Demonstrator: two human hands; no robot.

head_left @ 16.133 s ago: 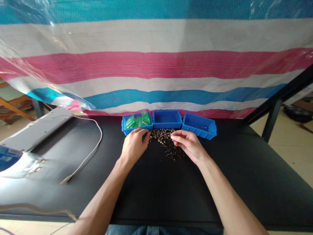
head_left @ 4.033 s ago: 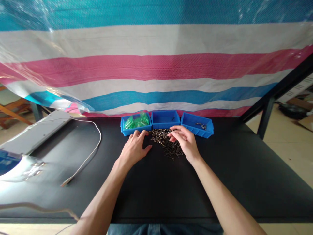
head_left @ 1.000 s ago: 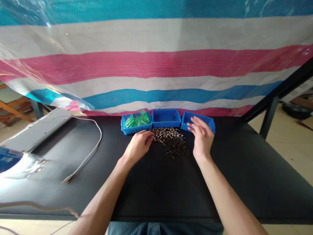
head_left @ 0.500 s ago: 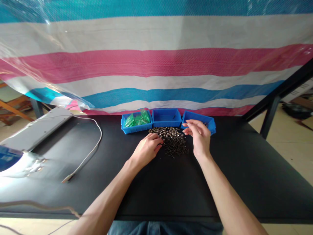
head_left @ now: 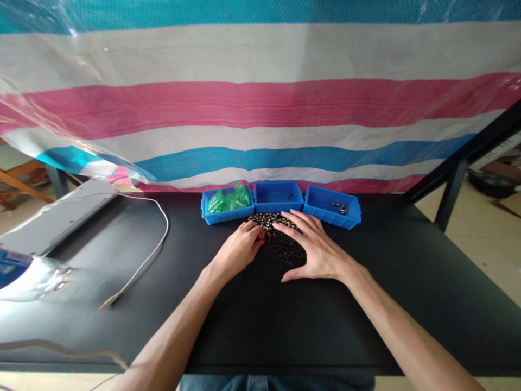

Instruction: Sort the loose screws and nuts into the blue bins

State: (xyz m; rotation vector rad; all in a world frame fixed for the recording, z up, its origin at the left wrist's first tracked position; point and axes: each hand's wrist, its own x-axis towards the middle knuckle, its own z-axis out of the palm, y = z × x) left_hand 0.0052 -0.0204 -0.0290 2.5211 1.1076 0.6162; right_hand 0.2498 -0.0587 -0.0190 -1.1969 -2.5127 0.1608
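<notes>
Pile of small dark screws (head_left: 280, 231) lies on the black table (head_left: 260, 320), just in front of the middle blue bin (head_left: 278, 196); dark metal bits, loose heap, some shiny heads at the far edge, thin shanks sticking out at the near edge. Right hand (head_left: 315, 250) lies flat, palm down, on the right side of the pile, fingers (head_left: 299, 224) spread apart and stretched toward the bins, thumb out to the near side on the table; nothing gripped that shows. Left hand (head_left: 240, 247) touches the left edge of the pile, fingers (head_left: 256, 234) curled loosely together, tips at the screws; cannot tell whether it pinches one. Both forearms bare, coming in from the near edge. Three blue bins in a row at the far side of the table, touching or nearly: left blue bin (head_left: 227, 202) holds green plastic bags (head_left: 230, 198), the middle one has one small dark piece inside, right blue bin (head_left: 332, 205) holds a few screws, set at a slight angle. Behind the bins hangs a striped tarp (head_left: 260, 108), pink, white and blue. Far left on the table a grey flat device (head_left: 57, 217) with a white cable (head_left: 150, 250) curving to a plug end near the front. Bright light patch (head_left: 24, 274) at the left edge.
</notes>
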